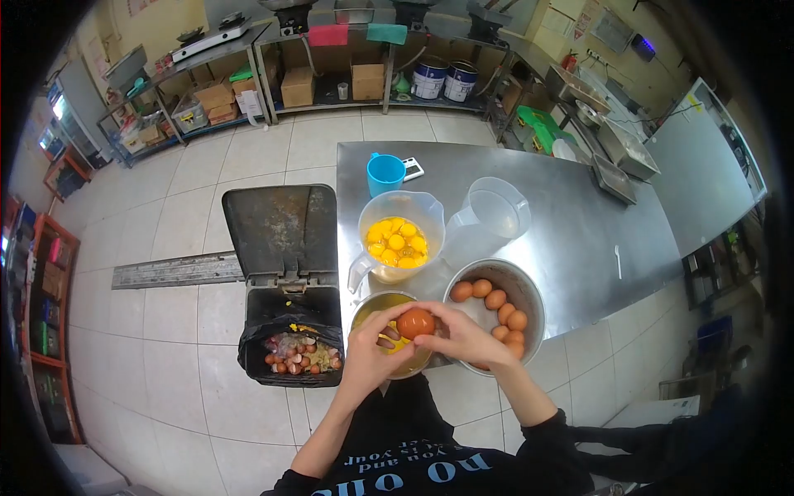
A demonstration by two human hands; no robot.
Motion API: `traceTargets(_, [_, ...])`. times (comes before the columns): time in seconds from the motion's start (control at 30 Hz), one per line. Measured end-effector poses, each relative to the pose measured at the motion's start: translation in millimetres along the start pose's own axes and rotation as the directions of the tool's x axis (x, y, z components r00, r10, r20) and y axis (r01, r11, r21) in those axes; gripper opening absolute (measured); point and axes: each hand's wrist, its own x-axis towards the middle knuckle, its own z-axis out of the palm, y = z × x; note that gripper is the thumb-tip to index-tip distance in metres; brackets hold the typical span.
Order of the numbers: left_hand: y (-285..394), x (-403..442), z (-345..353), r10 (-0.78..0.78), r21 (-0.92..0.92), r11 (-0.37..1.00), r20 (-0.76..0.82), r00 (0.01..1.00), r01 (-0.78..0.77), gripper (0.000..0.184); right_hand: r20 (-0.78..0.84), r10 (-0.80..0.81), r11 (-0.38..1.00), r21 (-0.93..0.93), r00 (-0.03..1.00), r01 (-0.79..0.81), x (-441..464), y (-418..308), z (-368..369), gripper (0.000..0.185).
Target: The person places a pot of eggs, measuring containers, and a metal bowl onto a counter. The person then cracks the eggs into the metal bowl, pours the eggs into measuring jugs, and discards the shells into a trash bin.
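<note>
A brown egg (415, 323) is held between both my hands, above a metal bowl (361, 314) with yellow yolk in it. My left hand (376, 341) grips the egg from the left, and my right hand (463, 335) closes on its right side. To the right stands a round metal pot (536, 310) with several whole brown eggs (495, 299) inside. Beyond the bowl, a clear plastic jug (426, 207) holds several egg yolks (396, 241). Part of the bowl is hidden under my hands.
Left of the steel table (571, 215) stands a black bin (281, 227), lid up, with broken eggshells (302, 357) inside. A second clear jug (496, 211), a blue cup (385, 172), a small white device (413, 169) and a spoon (618, 261) are on the table.
</note>
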Motion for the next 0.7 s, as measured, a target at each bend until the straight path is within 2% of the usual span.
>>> traceTargets(0.03, [-1.3, -0.1, 0.5, -0.032, -0.078, 0.996, 0.011, 0.999, 0.032, 0.054, -0.011, -0.093, 0.982, -0.166, 0.996, 0.090, 0.8, 3.0, 0.2, 0.047])
traceTargets(0.07, [-2.5, 0.1, 1.0, -0.061, -0.154, 0.986, 0.022, 0.998, 0.064, 0.054, -0.008, -0.093, 0.982, -0.165, 0.996, 0.090, 1.1, 5.5, 1.2, 0.047])
traceTargets(0.13, [-5.7, -1.5, 1.3, -0.054, -0.150, 0.987, 0.005, 0.999, 0.054, 0.053, -0.021, -0.192, 0.948, -0.261, 0.981, 0.180, 2.1, 10.2, 4.5, 0.050])
traceTargets(0.17, [-7.3, -2.8, 1.2, -0.049, -0.147, 0.988, -0.008, 0.999, 0.047, 0.052, -0.018, -0.193, 0.949, -0.258, 0.981, 0.182, 2.9, 11.6, 5.3, 0.050])
traceTargets(0.23, [-9.7, -4.0, -0.2, -0.021, -0.133, 0.991, -0.029, 0.999, 0.017, 0.052, 0.009, -0.314, 0.878, -0.378, 0.950, 0.293, 4.1, 14.0, 7.3, 0.048])
traceTargets(0.27, [-11.0, -4.7, -0.5, 0.010, -0.123, 0.992, -0.049, 0.999, -0.016, 0.051, 0.009, -0.313, 0.879, -0.375, 0.950, 0.294, 4.6, 14.5, 8.0, 0.048])
traceTargets(0.33, [-15.0, -6.5, -0.8, 0.002, -0.129, 0.992, -0.055, 0.998, -0.009, 0.050, 0.024, -0.107, 0.929, -0.354, 0.994, 0.109, 6.0, 14.6, 8.1, 0.046])
traceTargets(0.43, [-21.6, -8.0, 1.7, 0.004, -0.089, 0.996, -0.079, 0.997, -0.011, 0.048, -0.008, -0.073, 0.899, -0.434, 0.997, 0.062, 10.2, 23.2, 14.1, 0.045])
traceTargets(0.5, [-29.4, -10.0, 5.9, 0.010, -0.043, 0.999, -0.097, 0.995, -0.014, 0.047, -0.026, -0.122, 0.884, -0.457, 0.992, 0.097, 14.2, 31.2, 21.2, 0.046])
traceTargets(0.57, [-41.3, -9.9, 11.2, 0.053, 0.157, 0.987, -0.102, 0.993, -0.036, 0.044, -0.045, -0.176, 0.866, -0.482, 0.983, 0.133, 20.0, 42.1, 28.5, 0.047])
traceTargets(0.63, [-49.2, -8.5, 16.6, 0.083, 0.190, 0.980, -0.127, 0.988, -0.058, 0.045, -0.088, -0.256, 0.837, -0.518, 0.963, 0.175, 27.0, 54.1, 33.5, 0.047])
traceTargets(0.7, [-55.5, -9.5, 21.0, 0.105, 0.223, 0.972, -0.146, 0.984, -0.071, 0.045, -0.114, -0.246, 0.840, -0.520, 0.963, 0.153, 31.6, 61.0, 36.9, 0.047])
